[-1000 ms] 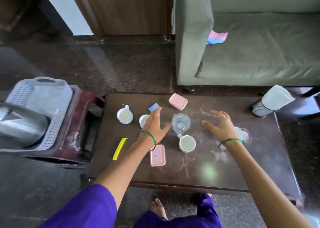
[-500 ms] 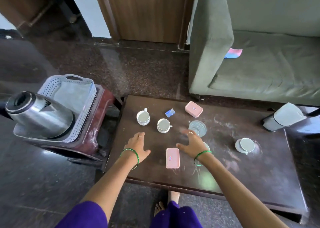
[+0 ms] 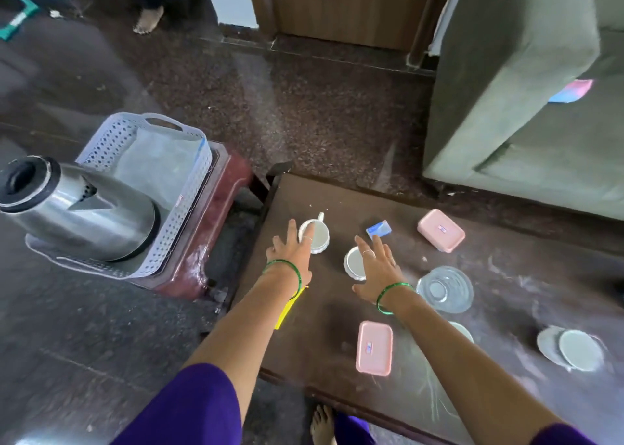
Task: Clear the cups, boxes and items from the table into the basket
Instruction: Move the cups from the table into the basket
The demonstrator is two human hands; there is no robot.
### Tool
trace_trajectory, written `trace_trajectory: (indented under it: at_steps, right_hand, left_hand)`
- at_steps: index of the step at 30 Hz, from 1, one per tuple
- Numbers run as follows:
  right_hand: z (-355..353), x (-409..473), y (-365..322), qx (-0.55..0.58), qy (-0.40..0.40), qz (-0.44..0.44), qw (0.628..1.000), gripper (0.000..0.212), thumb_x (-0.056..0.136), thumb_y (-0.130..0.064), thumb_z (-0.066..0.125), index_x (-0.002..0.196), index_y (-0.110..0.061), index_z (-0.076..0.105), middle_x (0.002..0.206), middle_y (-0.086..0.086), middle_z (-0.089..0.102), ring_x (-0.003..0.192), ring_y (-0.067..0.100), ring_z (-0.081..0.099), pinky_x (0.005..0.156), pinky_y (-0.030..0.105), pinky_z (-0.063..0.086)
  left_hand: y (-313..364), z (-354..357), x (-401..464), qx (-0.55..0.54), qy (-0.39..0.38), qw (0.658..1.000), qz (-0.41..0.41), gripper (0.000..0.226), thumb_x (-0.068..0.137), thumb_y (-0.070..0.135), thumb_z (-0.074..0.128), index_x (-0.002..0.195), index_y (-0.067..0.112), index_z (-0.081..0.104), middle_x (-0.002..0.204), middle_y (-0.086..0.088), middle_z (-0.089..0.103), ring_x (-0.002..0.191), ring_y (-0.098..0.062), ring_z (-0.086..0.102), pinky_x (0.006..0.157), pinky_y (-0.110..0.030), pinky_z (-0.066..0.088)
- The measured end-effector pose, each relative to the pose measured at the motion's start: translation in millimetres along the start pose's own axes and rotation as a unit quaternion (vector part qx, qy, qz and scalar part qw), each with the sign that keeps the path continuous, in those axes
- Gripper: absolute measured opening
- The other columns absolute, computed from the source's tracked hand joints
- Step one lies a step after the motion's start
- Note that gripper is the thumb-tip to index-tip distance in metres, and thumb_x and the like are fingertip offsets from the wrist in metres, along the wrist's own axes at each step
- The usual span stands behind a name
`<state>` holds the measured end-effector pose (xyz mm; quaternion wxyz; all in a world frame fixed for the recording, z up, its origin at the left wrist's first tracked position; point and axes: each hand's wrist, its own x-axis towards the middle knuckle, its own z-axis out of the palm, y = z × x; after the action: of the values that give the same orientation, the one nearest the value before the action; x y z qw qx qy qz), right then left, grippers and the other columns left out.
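On the dark wooden table [image 3: 506, 282] stand two white cups. My left hand [image 3: 290, 249] reaches with spread fingers onto the near rim of the far-left cup [image 3: 317, 233]. My right hand [image 3: 376, 265] hovers open over the second cup [image 3: 354, 262], covering its right side. Two pink lidded boxes lie on the table, one far [image 3: 440, 230] and one near [image 3: 374, 347]. A small blue item [image 3: 379, 229], a clear glass bowl [image 3: 445, 288], a yellow strip [image 3: 287, 309] partly under my left arm, and a white cup at the right [image 3: 574, 348] also rest there. The grey basket [image 3: 141, 134] holds a steel kettle [image 3: 74, 208].
The basket stands on a maroon stool [image 3: 209, 242] left of the table. A green sofa [image 3: 523, 90] lies behind the table at the right. Another white cup [image 3: 464, 330] peeks out beside my right forearm. A person's foot [image 3: 147, 19] shows far back on the dark floor.
Both hands have moved forward and left, from beside the near pink box to the two white cups. The view has swung left and closer.
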<state>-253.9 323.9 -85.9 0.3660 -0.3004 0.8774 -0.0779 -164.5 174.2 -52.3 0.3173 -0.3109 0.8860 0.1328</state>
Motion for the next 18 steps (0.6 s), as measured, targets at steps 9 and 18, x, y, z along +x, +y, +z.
trace_trajectory:
  at_steps: [9,18]
  right_hand:
    - [19.7,33.9,10.6,-0.029,-0.059,-0.002,0.998,0.089,0.087,-0.015,0.061,0.149,-0.030,-0.001,0.158,0.008,-0.011,0.145,0.037,0.008,0.115,0.042,0.025]
    - [17.0,40.4,23.4,-0.023,-0.041,-0.016,0.999,0.081,0.085,-0.003,0.056,0.147,-0.034,0.014,0.149,0.003,0.019,0.129,0.033,0.040,0.100,0.042,0.045]
  left_hand:
    - [20.6,3.7,56.4,-0.018,-0.037,0.999,0.023,0.110,0.083,-0.003,0.066,0.149,0.049,-0.005,0.158,0.003,-0.027,0.145,-0.043,0.008,0.112,-0.053,0.027]
    - [23.0,16.7,66.2,-0.003,-0.024,1.000,0.017,0.088,0.078,-0.010,0.061,0.145,0.037,0.028,0.155,0.000,0.001,0.121,-0.033,0.034,0.091,-0.037,0.047]
